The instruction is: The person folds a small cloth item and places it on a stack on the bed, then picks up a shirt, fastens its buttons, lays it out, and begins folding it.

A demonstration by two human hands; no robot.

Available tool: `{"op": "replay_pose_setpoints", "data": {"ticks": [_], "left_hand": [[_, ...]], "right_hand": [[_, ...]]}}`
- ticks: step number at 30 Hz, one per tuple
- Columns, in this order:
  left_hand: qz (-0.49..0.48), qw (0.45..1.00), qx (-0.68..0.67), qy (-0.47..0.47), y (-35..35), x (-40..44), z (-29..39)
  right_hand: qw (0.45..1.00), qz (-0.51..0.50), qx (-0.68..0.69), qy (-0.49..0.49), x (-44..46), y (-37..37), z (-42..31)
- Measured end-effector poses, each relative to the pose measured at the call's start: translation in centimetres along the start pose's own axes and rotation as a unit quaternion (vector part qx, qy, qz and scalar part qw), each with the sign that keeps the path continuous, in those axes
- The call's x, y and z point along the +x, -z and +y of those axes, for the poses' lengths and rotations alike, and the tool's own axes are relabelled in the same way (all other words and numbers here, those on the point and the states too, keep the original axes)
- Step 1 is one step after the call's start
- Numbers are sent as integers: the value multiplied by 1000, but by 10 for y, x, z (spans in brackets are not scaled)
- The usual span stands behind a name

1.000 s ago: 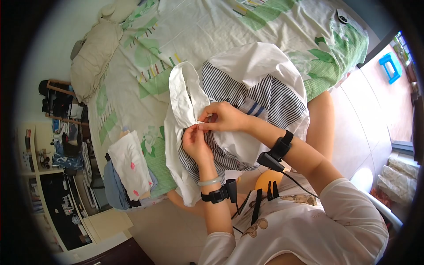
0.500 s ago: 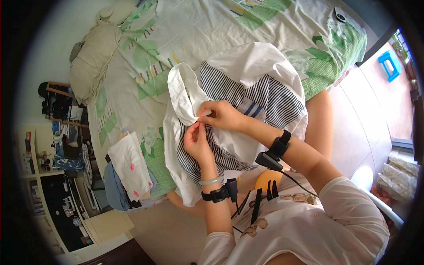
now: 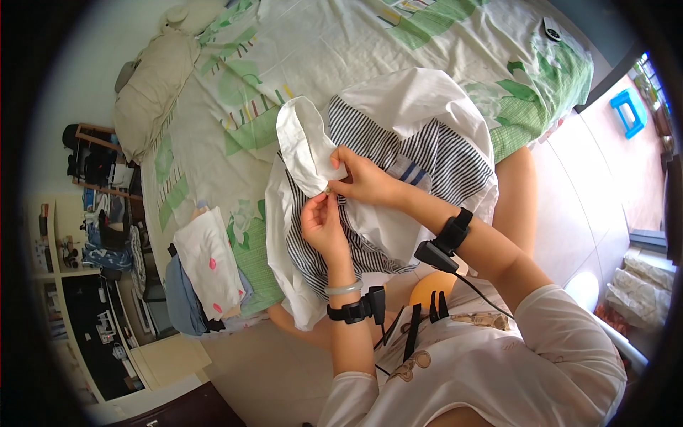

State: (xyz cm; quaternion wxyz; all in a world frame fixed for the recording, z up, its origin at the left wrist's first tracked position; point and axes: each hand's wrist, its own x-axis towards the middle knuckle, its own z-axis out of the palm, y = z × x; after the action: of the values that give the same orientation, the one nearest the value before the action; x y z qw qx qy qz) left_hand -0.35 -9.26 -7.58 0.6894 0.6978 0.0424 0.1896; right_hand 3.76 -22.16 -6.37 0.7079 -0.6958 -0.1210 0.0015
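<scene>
A shirt point(image 3: 420, 92), white with black-and-white striped parts, lies spread over the bed edge and my lap. Its white collar point(image 3: 302, 139) stands up in a loop on the far side of my hands. My left hand point(image 3: 324, 224) pinches the fabric just below the collar, thumb and fingertips together. Beside it, my right hand point(image 3: 366, 178) closes on the collar's near end. A small round spot, perhaps a button point(image 3: 328, 191), shows between the fingertips. What lies beneath the fingers is hidden.
The bed point(image 3: 284, 43) has a green and white patterned sheet. Folded clothes point(image 3: 210, 263) lie at its left edge, near a shelf unit point(image 3: 60, 277). A remote control point(image 3: 551, 30) rests at the far right corner. A blue stool point(image 3: 628, 114) stands on the floor.
The collar has turned slightly and its loop looks flatter. My right hand's fingers have spread a little along its end. Both hands stay close together, slightly to the right.
</scene>
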Motion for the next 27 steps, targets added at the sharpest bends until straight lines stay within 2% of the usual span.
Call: {"op": "replay_pose_setpoints", "data": {"ticks": [10,13,18,27], "left_hand": [[7,999,38,-26,4,-1,-4],[7,999,34,-26,3,-1,-1],[-8,1000,10,-9,1,-2,2],[3,999,-32,24,0,3,7]], "right_hand": [[999,-20,-32,22,2,4,0],[999,-23,-15,35,2,3,2],[996,-14,93,5,3,-2,10],[992,-71,97,23,0,1,1]]}}
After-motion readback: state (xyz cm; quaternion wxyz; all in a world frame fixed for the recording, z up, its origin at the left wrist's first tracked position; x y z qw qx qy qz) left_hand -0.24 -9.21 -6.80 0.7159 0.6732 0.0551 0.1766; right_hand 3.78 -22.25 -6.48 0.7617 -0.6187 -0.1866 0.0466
